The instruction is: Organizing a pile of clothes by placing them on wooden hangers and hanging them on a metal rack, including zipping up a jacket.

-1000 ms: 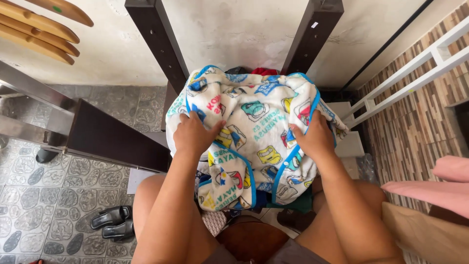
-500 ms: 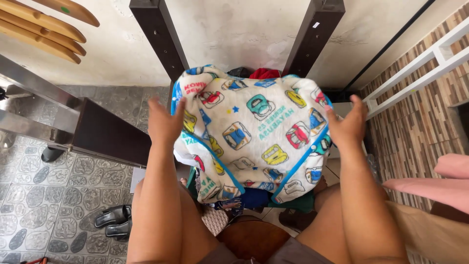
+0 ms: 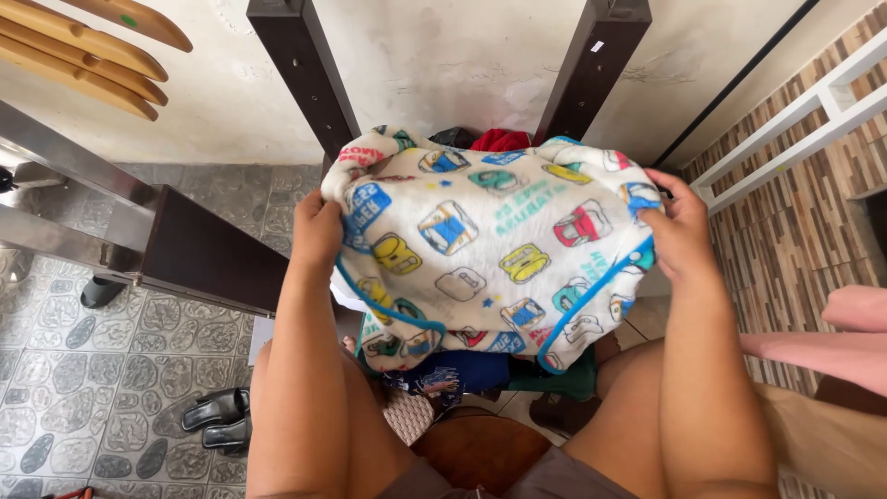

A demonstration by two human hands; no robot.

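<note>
I hold a white children's garment point(image 3: 490, 245) printed with small coloured cars and edged in blue, stretched out in front of me. My left hand point(image 3: 317, 231) grips its left edge and my right hand point(image 3: 679, 231) grips its right edge. The cloth hangs over my knees. Beneath it lies a heap of other clothes, with blue fabric point(image 3: 462, 370) and green fabric point(image 3: 564, 381) showing below and a red piece point(image 3: 499, 140) behind the top edge.
Two dark posts point(image 3: 305, 74) rise against a pale wall. A dark panel with metal rails point(image 3: 194, 249) stands at left. Black sandals point(image 3: 217, 420) lie on the patterned floor tiles. A white railing point(image 3: 795, 120) runs at right, and another person's arm point(image 3: 832, 346) reaches in.
My hands moved apart and outward, spreading the bunched garment wide and flat. It now sits a little higher in view.
</note>
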